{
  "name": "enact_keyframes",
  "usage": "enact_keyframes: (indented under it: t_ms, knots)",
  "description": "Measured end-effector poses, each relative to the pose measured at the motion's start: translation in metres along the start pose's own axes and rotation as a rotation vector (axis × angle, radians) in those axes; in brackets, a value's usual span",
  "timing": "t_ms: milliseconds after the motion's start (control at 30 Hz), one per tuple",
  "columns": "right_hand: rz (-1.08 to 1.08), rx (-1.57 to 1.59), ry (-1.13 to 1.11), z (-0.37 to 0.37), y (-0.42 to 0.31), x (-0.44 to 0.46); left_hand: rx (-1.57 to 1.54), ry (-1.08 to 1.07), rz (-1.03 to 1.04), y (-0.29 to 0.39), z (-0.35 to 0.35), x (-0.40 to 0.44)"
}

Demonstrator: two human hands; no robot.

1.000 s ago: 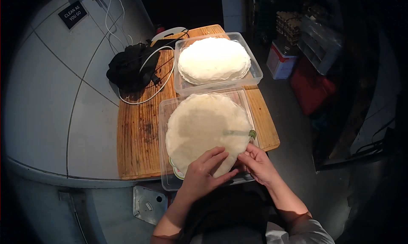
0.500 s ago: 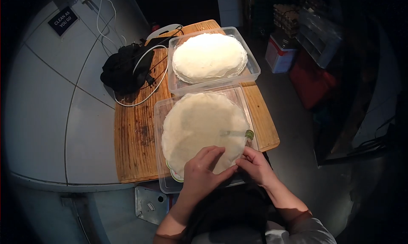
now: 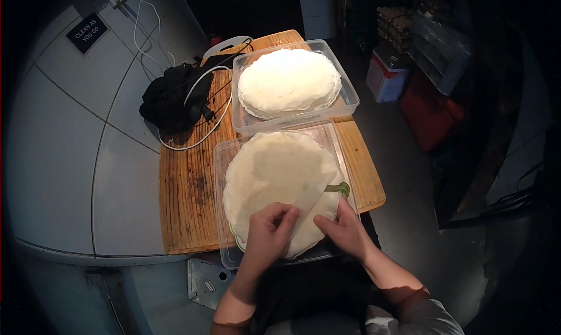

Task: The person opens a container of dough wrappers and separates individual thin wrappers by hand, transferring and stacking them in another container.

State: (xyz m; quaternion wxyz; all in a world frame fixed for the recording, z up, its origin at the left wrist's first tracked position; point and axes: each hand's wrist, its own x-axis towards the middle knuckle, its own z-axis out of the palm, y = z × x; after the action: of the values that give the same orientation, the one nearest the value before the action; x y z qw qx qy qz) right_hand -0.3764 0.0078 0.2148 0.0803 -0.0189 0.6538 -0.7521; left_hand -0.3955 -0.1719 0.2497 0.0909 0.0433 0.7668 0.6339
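A round, thin white sheet point(image 3: 274, 171) lies on more such sheets over a clear plastic lid point(image 3: 220, 160). My left hand point(image 3: 270, 228) pinches the sheet's near right edge and holds it folded back, baring the layer beneath. At that lower layer's right edge is my right hand point(image 3: 345, 228), its thumb on top and its fingers partly hidden by the edge. A green strip point(image 3: 342, 189) shows at the right side of the stack, part of it under the lifted sheet. Behind, a clear plastic container point(image 3: 350, 104) holds a pile of white sheets point(image 3: 289, 82).
The wooden table point(image 3: 187, 200) bears a black bag point(image 3: 169, 98) and a white cable point(image 3: 198, 143) at its left. A tiled wall with a sign point(image 3: 86, 33) stands left. On the right are a white and red box point(image 3: 387, 81) and a red object point(image 3: 429, 113).
My left hand has closed on the top sheet's edge and peeled it up and leftward. More of the green strip shows. My right hand's thumb has moved slightly left.
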Motion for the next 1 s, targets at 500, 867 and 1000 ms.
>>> enact_keyframes:
  t_ms: [500,867,1000]
  knots:
    - [-0.046,-0.462,-0.137,-0.003,-0.005,-0.004,0.327,0.007,0.222,0.022,-0.004,0.03]
    - [-0.012,0.031,0.099,-0.016,-0.021,0.032,0.618,-0.051,0.404,0.013,-0.003,0.05]
    - [-0.167,-0.02,0.035,-0.014,-0.022,0.038,0.532,0.009,0.323,0.019,-0.015,0.054]
